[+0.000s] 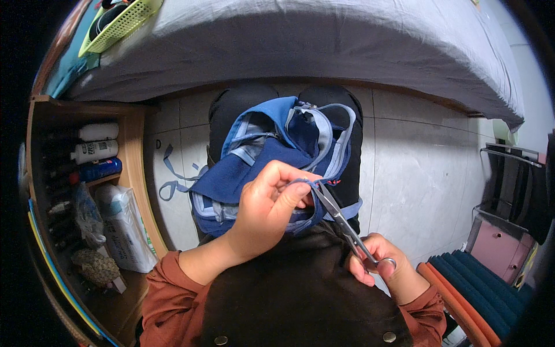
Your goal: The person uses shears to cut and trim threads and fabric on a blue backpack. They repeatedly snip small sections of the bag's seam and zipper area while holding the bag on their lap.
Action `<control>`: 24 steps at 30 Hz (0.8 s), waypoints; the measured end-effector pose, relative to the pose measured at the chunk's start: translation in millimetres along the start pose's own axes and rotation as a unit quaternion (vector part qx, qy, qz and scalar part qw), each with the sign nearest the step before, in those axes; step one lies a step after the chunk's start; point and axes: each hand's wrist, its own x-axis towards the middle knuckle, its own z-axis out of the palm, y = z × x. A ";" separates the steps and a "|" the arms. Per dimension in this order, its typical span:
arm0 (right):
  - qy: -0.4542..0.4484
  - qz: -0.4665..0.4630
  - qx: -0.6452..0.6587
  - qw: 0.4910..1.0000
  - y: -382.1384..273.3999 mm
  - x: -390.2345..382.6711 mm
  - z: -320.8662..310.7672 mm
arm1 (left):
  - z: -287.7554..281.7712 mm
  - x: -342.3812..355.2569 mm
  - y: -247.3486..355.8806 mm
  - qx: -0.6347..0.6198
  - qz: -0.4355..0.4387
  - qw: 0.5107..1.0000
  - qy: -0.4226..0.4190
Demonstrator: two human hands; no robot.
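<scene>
A blue backpack [254, 168] with lighter blue straps and trim lies across my lap, its top opening spread toward the far side. My left hand [269, 205] pinches a piece of the bag's edge between thumb and fingers. In my right hand [381, 260] is a pair of metal scissors [338, 217], with fingers through the handle loops. The scissor tips point up and left and reach the pinched fabric edge. Small red bits show beside the tips. Whether the blades touch the fabric I cannot tell.
A bed with a grey sheet [289, 52] spans the far side, with a green basket [124, 26] at its left. An open wooden shelf [136, 156] with bottles and packages stands at left. On the right are a pink drawer unit [497, 243] and dark teal ribbed fabric [480, 283].
</scene>
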 end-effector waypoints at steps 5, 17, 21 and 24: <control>-0.007 -0.007 0.020 1.000 2.6 -7.7 -7.2 | -4.9 9.9 3.9 0.047 -0.035 0.998 -0.029; 0.245 -0.077 -0.814 0.521 -72.0 -15.0 31.8 | -13.0 20.2 19.7 0.074 -0.106 0.987 -0.097; 0.196 -0.035 -0.830 0.521 -89.4 -14.7 36.5 | -9.1 24.1 32.7 0.134 -0.078 0.980 -0.124; 0.178 -0.006 -0.818 0.548 -94.7 -12.9 38.2 | -7.6 26.5 37.2 0.157 -0.067 0.976 -0.134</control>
